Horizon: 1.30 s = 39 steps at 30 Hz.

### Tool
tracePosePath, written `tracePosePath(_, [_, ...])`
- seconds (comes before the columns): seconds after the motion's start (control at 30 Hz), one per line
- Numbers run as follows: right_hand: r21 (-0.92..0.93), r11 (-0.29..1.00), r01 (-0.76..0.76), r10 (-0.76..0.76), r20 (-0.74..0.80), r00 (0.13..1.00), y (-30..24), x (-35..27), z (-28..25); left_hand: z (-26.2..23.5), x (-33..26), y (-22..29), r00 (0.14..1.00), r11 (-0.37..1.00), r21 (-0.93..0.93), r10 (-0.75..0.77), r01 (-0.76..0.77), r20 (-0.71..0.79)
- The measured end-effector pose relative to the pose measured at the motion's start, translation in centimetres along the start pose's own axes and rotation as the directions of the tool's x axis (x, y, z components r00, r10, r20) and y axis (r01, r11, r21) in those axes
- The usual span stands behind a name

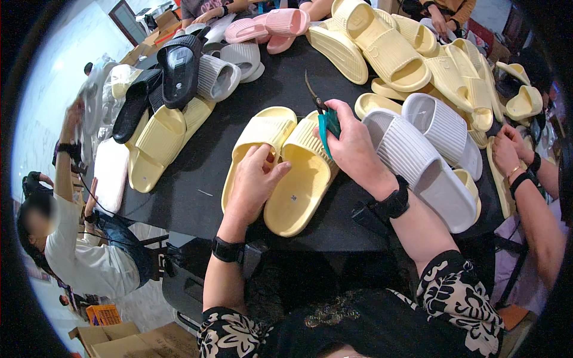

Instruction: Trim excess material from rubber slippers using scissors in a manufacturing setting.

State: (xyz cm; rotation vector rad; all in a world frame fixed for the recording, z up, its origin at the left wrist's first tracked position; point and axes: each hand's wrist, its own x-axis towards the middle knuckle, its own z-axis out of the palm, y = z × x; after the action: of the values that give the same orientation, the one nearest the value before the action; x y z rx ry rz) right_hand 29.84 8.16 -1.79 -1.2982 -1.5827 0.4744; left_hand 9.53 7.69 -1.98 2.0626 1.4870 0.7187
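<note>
A pair of yellow slippers lies side by side on the black table, toes pointing away from me. My left hand rests over the left slipper, its fingers curled at the strap opening and its thumb reaching across the inner edge of the right one. In my right hand is a pair of scissors with teal handles, its dark curved blade pointing up and away. The hand hovers by the right slipper's strap. Grey slippers lie just to the right of my right hand.
Yellow slippers are heaped at the far right. Black, grey and yellow slippers pile up at the left, with pink slippers farther back. A co-worker's hands are at the right edge; another person is at the left.
</note>
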Motion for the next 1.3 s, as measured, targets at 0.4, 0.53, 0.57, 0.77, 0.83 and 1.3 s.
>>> tracePosePath(0.4, [0.351,0.932,-0.086,0.075,0.043,0.996,-0.1,-0.3,1.2,-0.5,-0.2,-0.7,0.926,0.967,0.14,0.245,-0.212,-0.286])
tracePosePath(0.53, [0.381,0.924,-0.012,0.026,-0.03,0.999,-0.2,-0.3,0.9,-1.8,-0.2,-0.7,0.864,0.931,0.316,0.306,-0.183,-0.401])
tracePosePath(0.57, [0.383,0.923,-0.014,0.032,-0.042,0.999,-0.2,-0.4,1.1,-2.2,-0.2,-0.8,0.842,0.908,0.382,0.339,-0.175,-0.419])
tracePosePath(0.77, [0.286,0.958,-0.003,-0.022,0.082,0.996,-1.0,-1.1,1.0,-3.5,-0.2,-1.6,0.799,0.852,0.499,0.41,-0.162,-0.441])
tracePosePath(0.83, [0.247,0.969,-0.009,-0.024,0.131,0.991,-1.9,-1.2,0.7,-3.6,-0.2,-1.9,0.773,0.862,0.474,0.421,-0.179,-0.474])
tracePosePath(1.3, [0.092,0.996,-0.011,-0.008,0.21,0.978,-1.2,-1.4,0.8,-4.1,-0.7,-1.4,0.789,0.868,0.453,0.419,-0.202,-0.45])
